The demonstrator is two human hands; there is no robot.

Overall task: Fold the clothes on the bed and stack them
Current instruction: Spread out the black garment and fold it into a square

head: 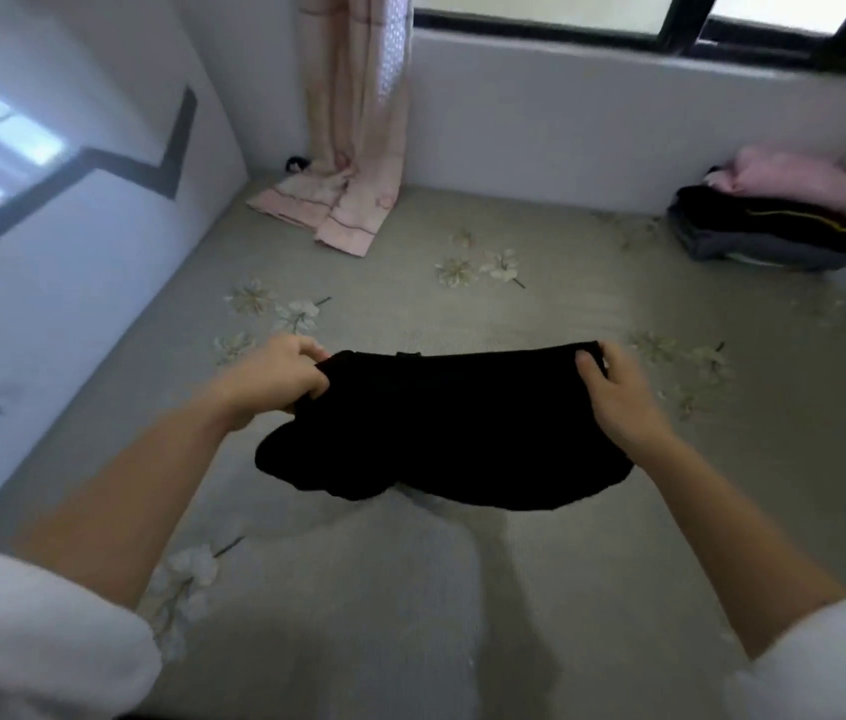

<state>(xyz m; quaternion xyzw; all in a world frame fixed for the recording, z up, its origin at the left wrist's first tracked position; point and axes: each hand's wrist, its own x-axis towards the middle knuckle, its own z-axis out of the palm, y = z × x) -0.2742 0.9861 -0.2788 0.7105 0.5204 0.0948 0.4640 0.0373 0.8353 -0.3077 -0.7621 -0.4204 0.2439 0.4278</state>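
Hands grip a black cloth garment (441, 433) by its top corners, left hand (275, 376) and right hand (618, 392) apart, above the grey floral bed (462, 589); folded stack (769, 226) far right.

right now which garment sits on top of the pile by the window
The pink garment, lying over the dark folded pieces; the black garment is apart from the pile, held up.

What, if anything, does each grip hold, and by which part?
A black garment: the left grip holds its upper left corner, the right grip its upper right corner.
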